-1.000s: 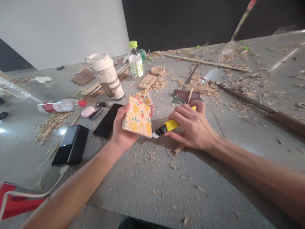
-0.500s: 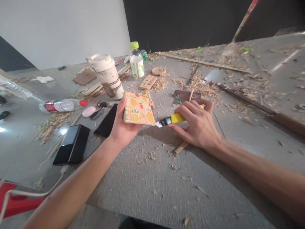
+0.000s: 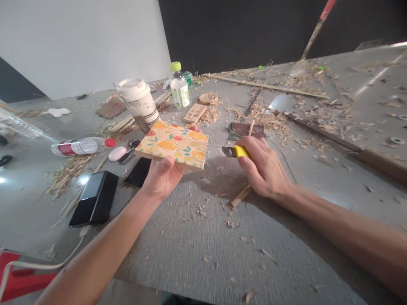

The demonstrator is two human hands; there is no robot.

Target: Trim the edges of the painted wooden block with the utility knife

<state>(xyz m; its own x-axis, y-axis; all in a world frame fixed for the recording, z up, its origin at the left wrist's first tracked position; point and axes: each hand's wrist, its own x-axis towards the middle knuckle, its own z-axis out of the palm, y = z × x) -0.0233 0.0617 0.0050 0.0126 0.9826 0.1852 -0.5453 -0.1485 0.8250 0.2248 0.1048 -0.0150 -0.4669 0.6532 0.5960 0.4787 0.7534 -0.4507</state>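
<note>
My left hand [image 3: 165, 176] grips a flat board [image 3: 174, 145] with yellow fruit, leaf and red flower patterns, its thumb on the near edge and fingertips showing at the far edge. The board hangs above the grey table [image 3: 178, 254]. To its right, my right hand [image 3: 265, 167] is closed around a yellow and black utility knife [image 3: 237, 151], which stands apart from the board. No length of blade can be made out. A thin wood strip [image 3: 240, 196] lies beneath the right hand, and a dark brown and green piece [image 3: 246, 129] lies just beyond it.
A lidded cup [image 3: 140, 101], a green-capped bottle [image 3: 179, 87] and a carved wood block [image 3: 195, 113] stand or lie behind the board. At left are a lying bottle [image 3: 84, 146], a black device [image 3: 94, 199] with a cable and a phone [image 3: 139, 171]. Shavings are scattered about.
The patterned board has turned and tilted in my left hand, and its thumb now shows at the near edge. My right hand has drawn the knife away from the board's corner.
</note>
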